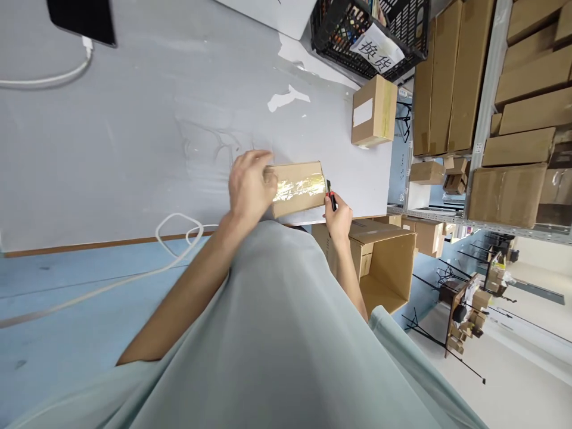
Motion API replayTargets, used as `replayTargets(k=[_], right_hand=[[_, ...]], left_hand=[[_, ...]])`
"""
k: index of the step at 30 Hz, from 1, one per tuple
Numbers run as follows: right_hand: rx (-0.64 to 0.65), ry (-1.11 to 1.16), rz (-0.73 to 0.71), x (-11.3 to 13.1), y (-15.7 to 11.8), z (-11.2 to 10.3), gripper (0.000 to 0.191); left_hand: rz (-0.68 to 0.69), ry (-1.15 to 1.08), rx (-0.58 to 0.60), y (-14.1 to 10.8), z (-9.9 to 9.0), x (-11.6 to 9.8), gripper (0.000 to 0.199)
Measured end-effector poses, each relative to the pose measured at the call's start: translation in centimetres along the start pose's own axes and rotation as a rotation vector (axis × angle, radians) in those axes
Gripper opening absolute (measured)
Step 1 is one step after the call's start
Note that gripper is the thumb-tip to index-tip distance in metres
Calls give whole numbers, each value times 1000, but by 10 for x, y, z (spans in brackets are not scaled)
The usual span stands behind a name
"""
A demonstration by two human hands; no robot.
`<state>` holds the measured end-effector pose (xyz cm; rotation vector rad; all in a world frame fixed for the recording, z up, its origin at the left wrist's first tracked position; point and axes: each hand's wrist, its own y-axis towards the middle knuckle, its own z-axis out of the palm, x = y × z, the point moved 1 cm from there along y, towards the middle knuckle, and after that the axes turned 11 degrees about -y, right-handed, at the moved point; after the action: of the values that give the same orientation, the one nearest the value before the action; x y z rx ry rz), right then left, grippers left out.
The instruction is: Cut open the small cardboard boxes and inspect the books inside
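Observation:
A small cardboard box (pixel 298 186) with shiny clear tape along its top lies at the near edge of the grey table. My left hand (pixel 252 186) is at its left end, fingers curled and slightly blurred, the thumb against the box; part of that end is hidden behind the hand. In my right hand (pixel 338 219) is a red and black utility knife (pixel 332 199), gripped with its tip pointing up beside the box's right end. I cannot tell whether the tip touches the cardboard.
Another taped carton (pixel 374 112) with a white label stands at the table's right end, near a black plastic crate (pixel 357 42). A large open carton (pixel 391 262) sits below the table edge. A black device (pixel 83 19) with a white cable lies upper left. Shelves (pixel 487 113) hold several boxes.

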<state>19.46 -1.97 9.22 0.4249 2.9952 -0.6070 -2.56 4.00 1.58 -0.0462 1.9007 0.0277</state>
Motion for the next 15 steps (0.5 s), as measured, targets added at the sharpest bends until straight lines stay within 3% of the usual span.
replayTargets(k=[3, 7, 15], right_hand=[[-60, 114, -1, -3, -3, 2, 46], [-96, 170, -55, -7, 3, -2, 42], [-16, 126, -97, -5, 16, -10, 39]], left_hand=[[219, 23, 163, -10, 34, -23, 35], [294, 48, 309, -19, 69, -24, 37], [315, 91, 322, -21, 69, -3, 38]])
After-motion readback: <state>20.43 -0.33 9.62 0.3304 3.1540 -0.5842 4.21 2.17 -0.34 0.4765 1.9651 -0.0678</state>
